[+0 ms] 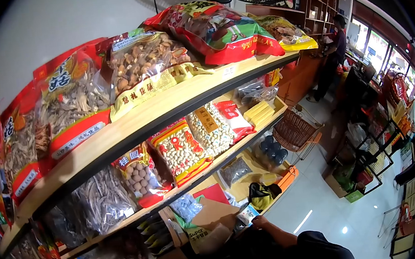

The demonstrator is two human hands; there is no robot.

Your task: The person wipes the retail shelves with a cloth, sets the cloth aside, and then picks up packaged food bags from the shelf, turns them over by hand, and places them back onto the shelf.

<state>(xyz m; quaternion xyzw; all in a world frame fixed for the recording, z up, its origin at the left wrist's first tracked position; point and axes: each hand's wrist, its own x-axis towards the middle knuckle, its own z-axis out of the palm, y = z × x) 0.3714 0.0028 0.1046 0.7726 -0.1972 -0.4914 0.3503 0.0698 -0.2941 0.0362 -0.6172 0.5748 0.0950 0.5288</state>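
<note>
My right hand [261, 222] reaches in from the lower right, a dark sleeve behind it. Its fingers are closed on the edge of a small white and blue packet [247, 215]. The packet is at the front of a lower shelf, close to a black and yellow bag [262, 195]. Left of it are a brown cardboard piece [213, 211] and a green-and-white printed bag [198, 236]. My left hand cannot be made out; dark clothing fills the bottom middle.
Large bags of dried mushrooms [147, 60] line the top shelf [173, 95]. Below are bags of nuts [180, 150] and dried goods. A wicker basket [293, 129] stands past the shelf end. Another person [334, 58] stands farther back, near a black rack [375, 162] of goods.
</note>
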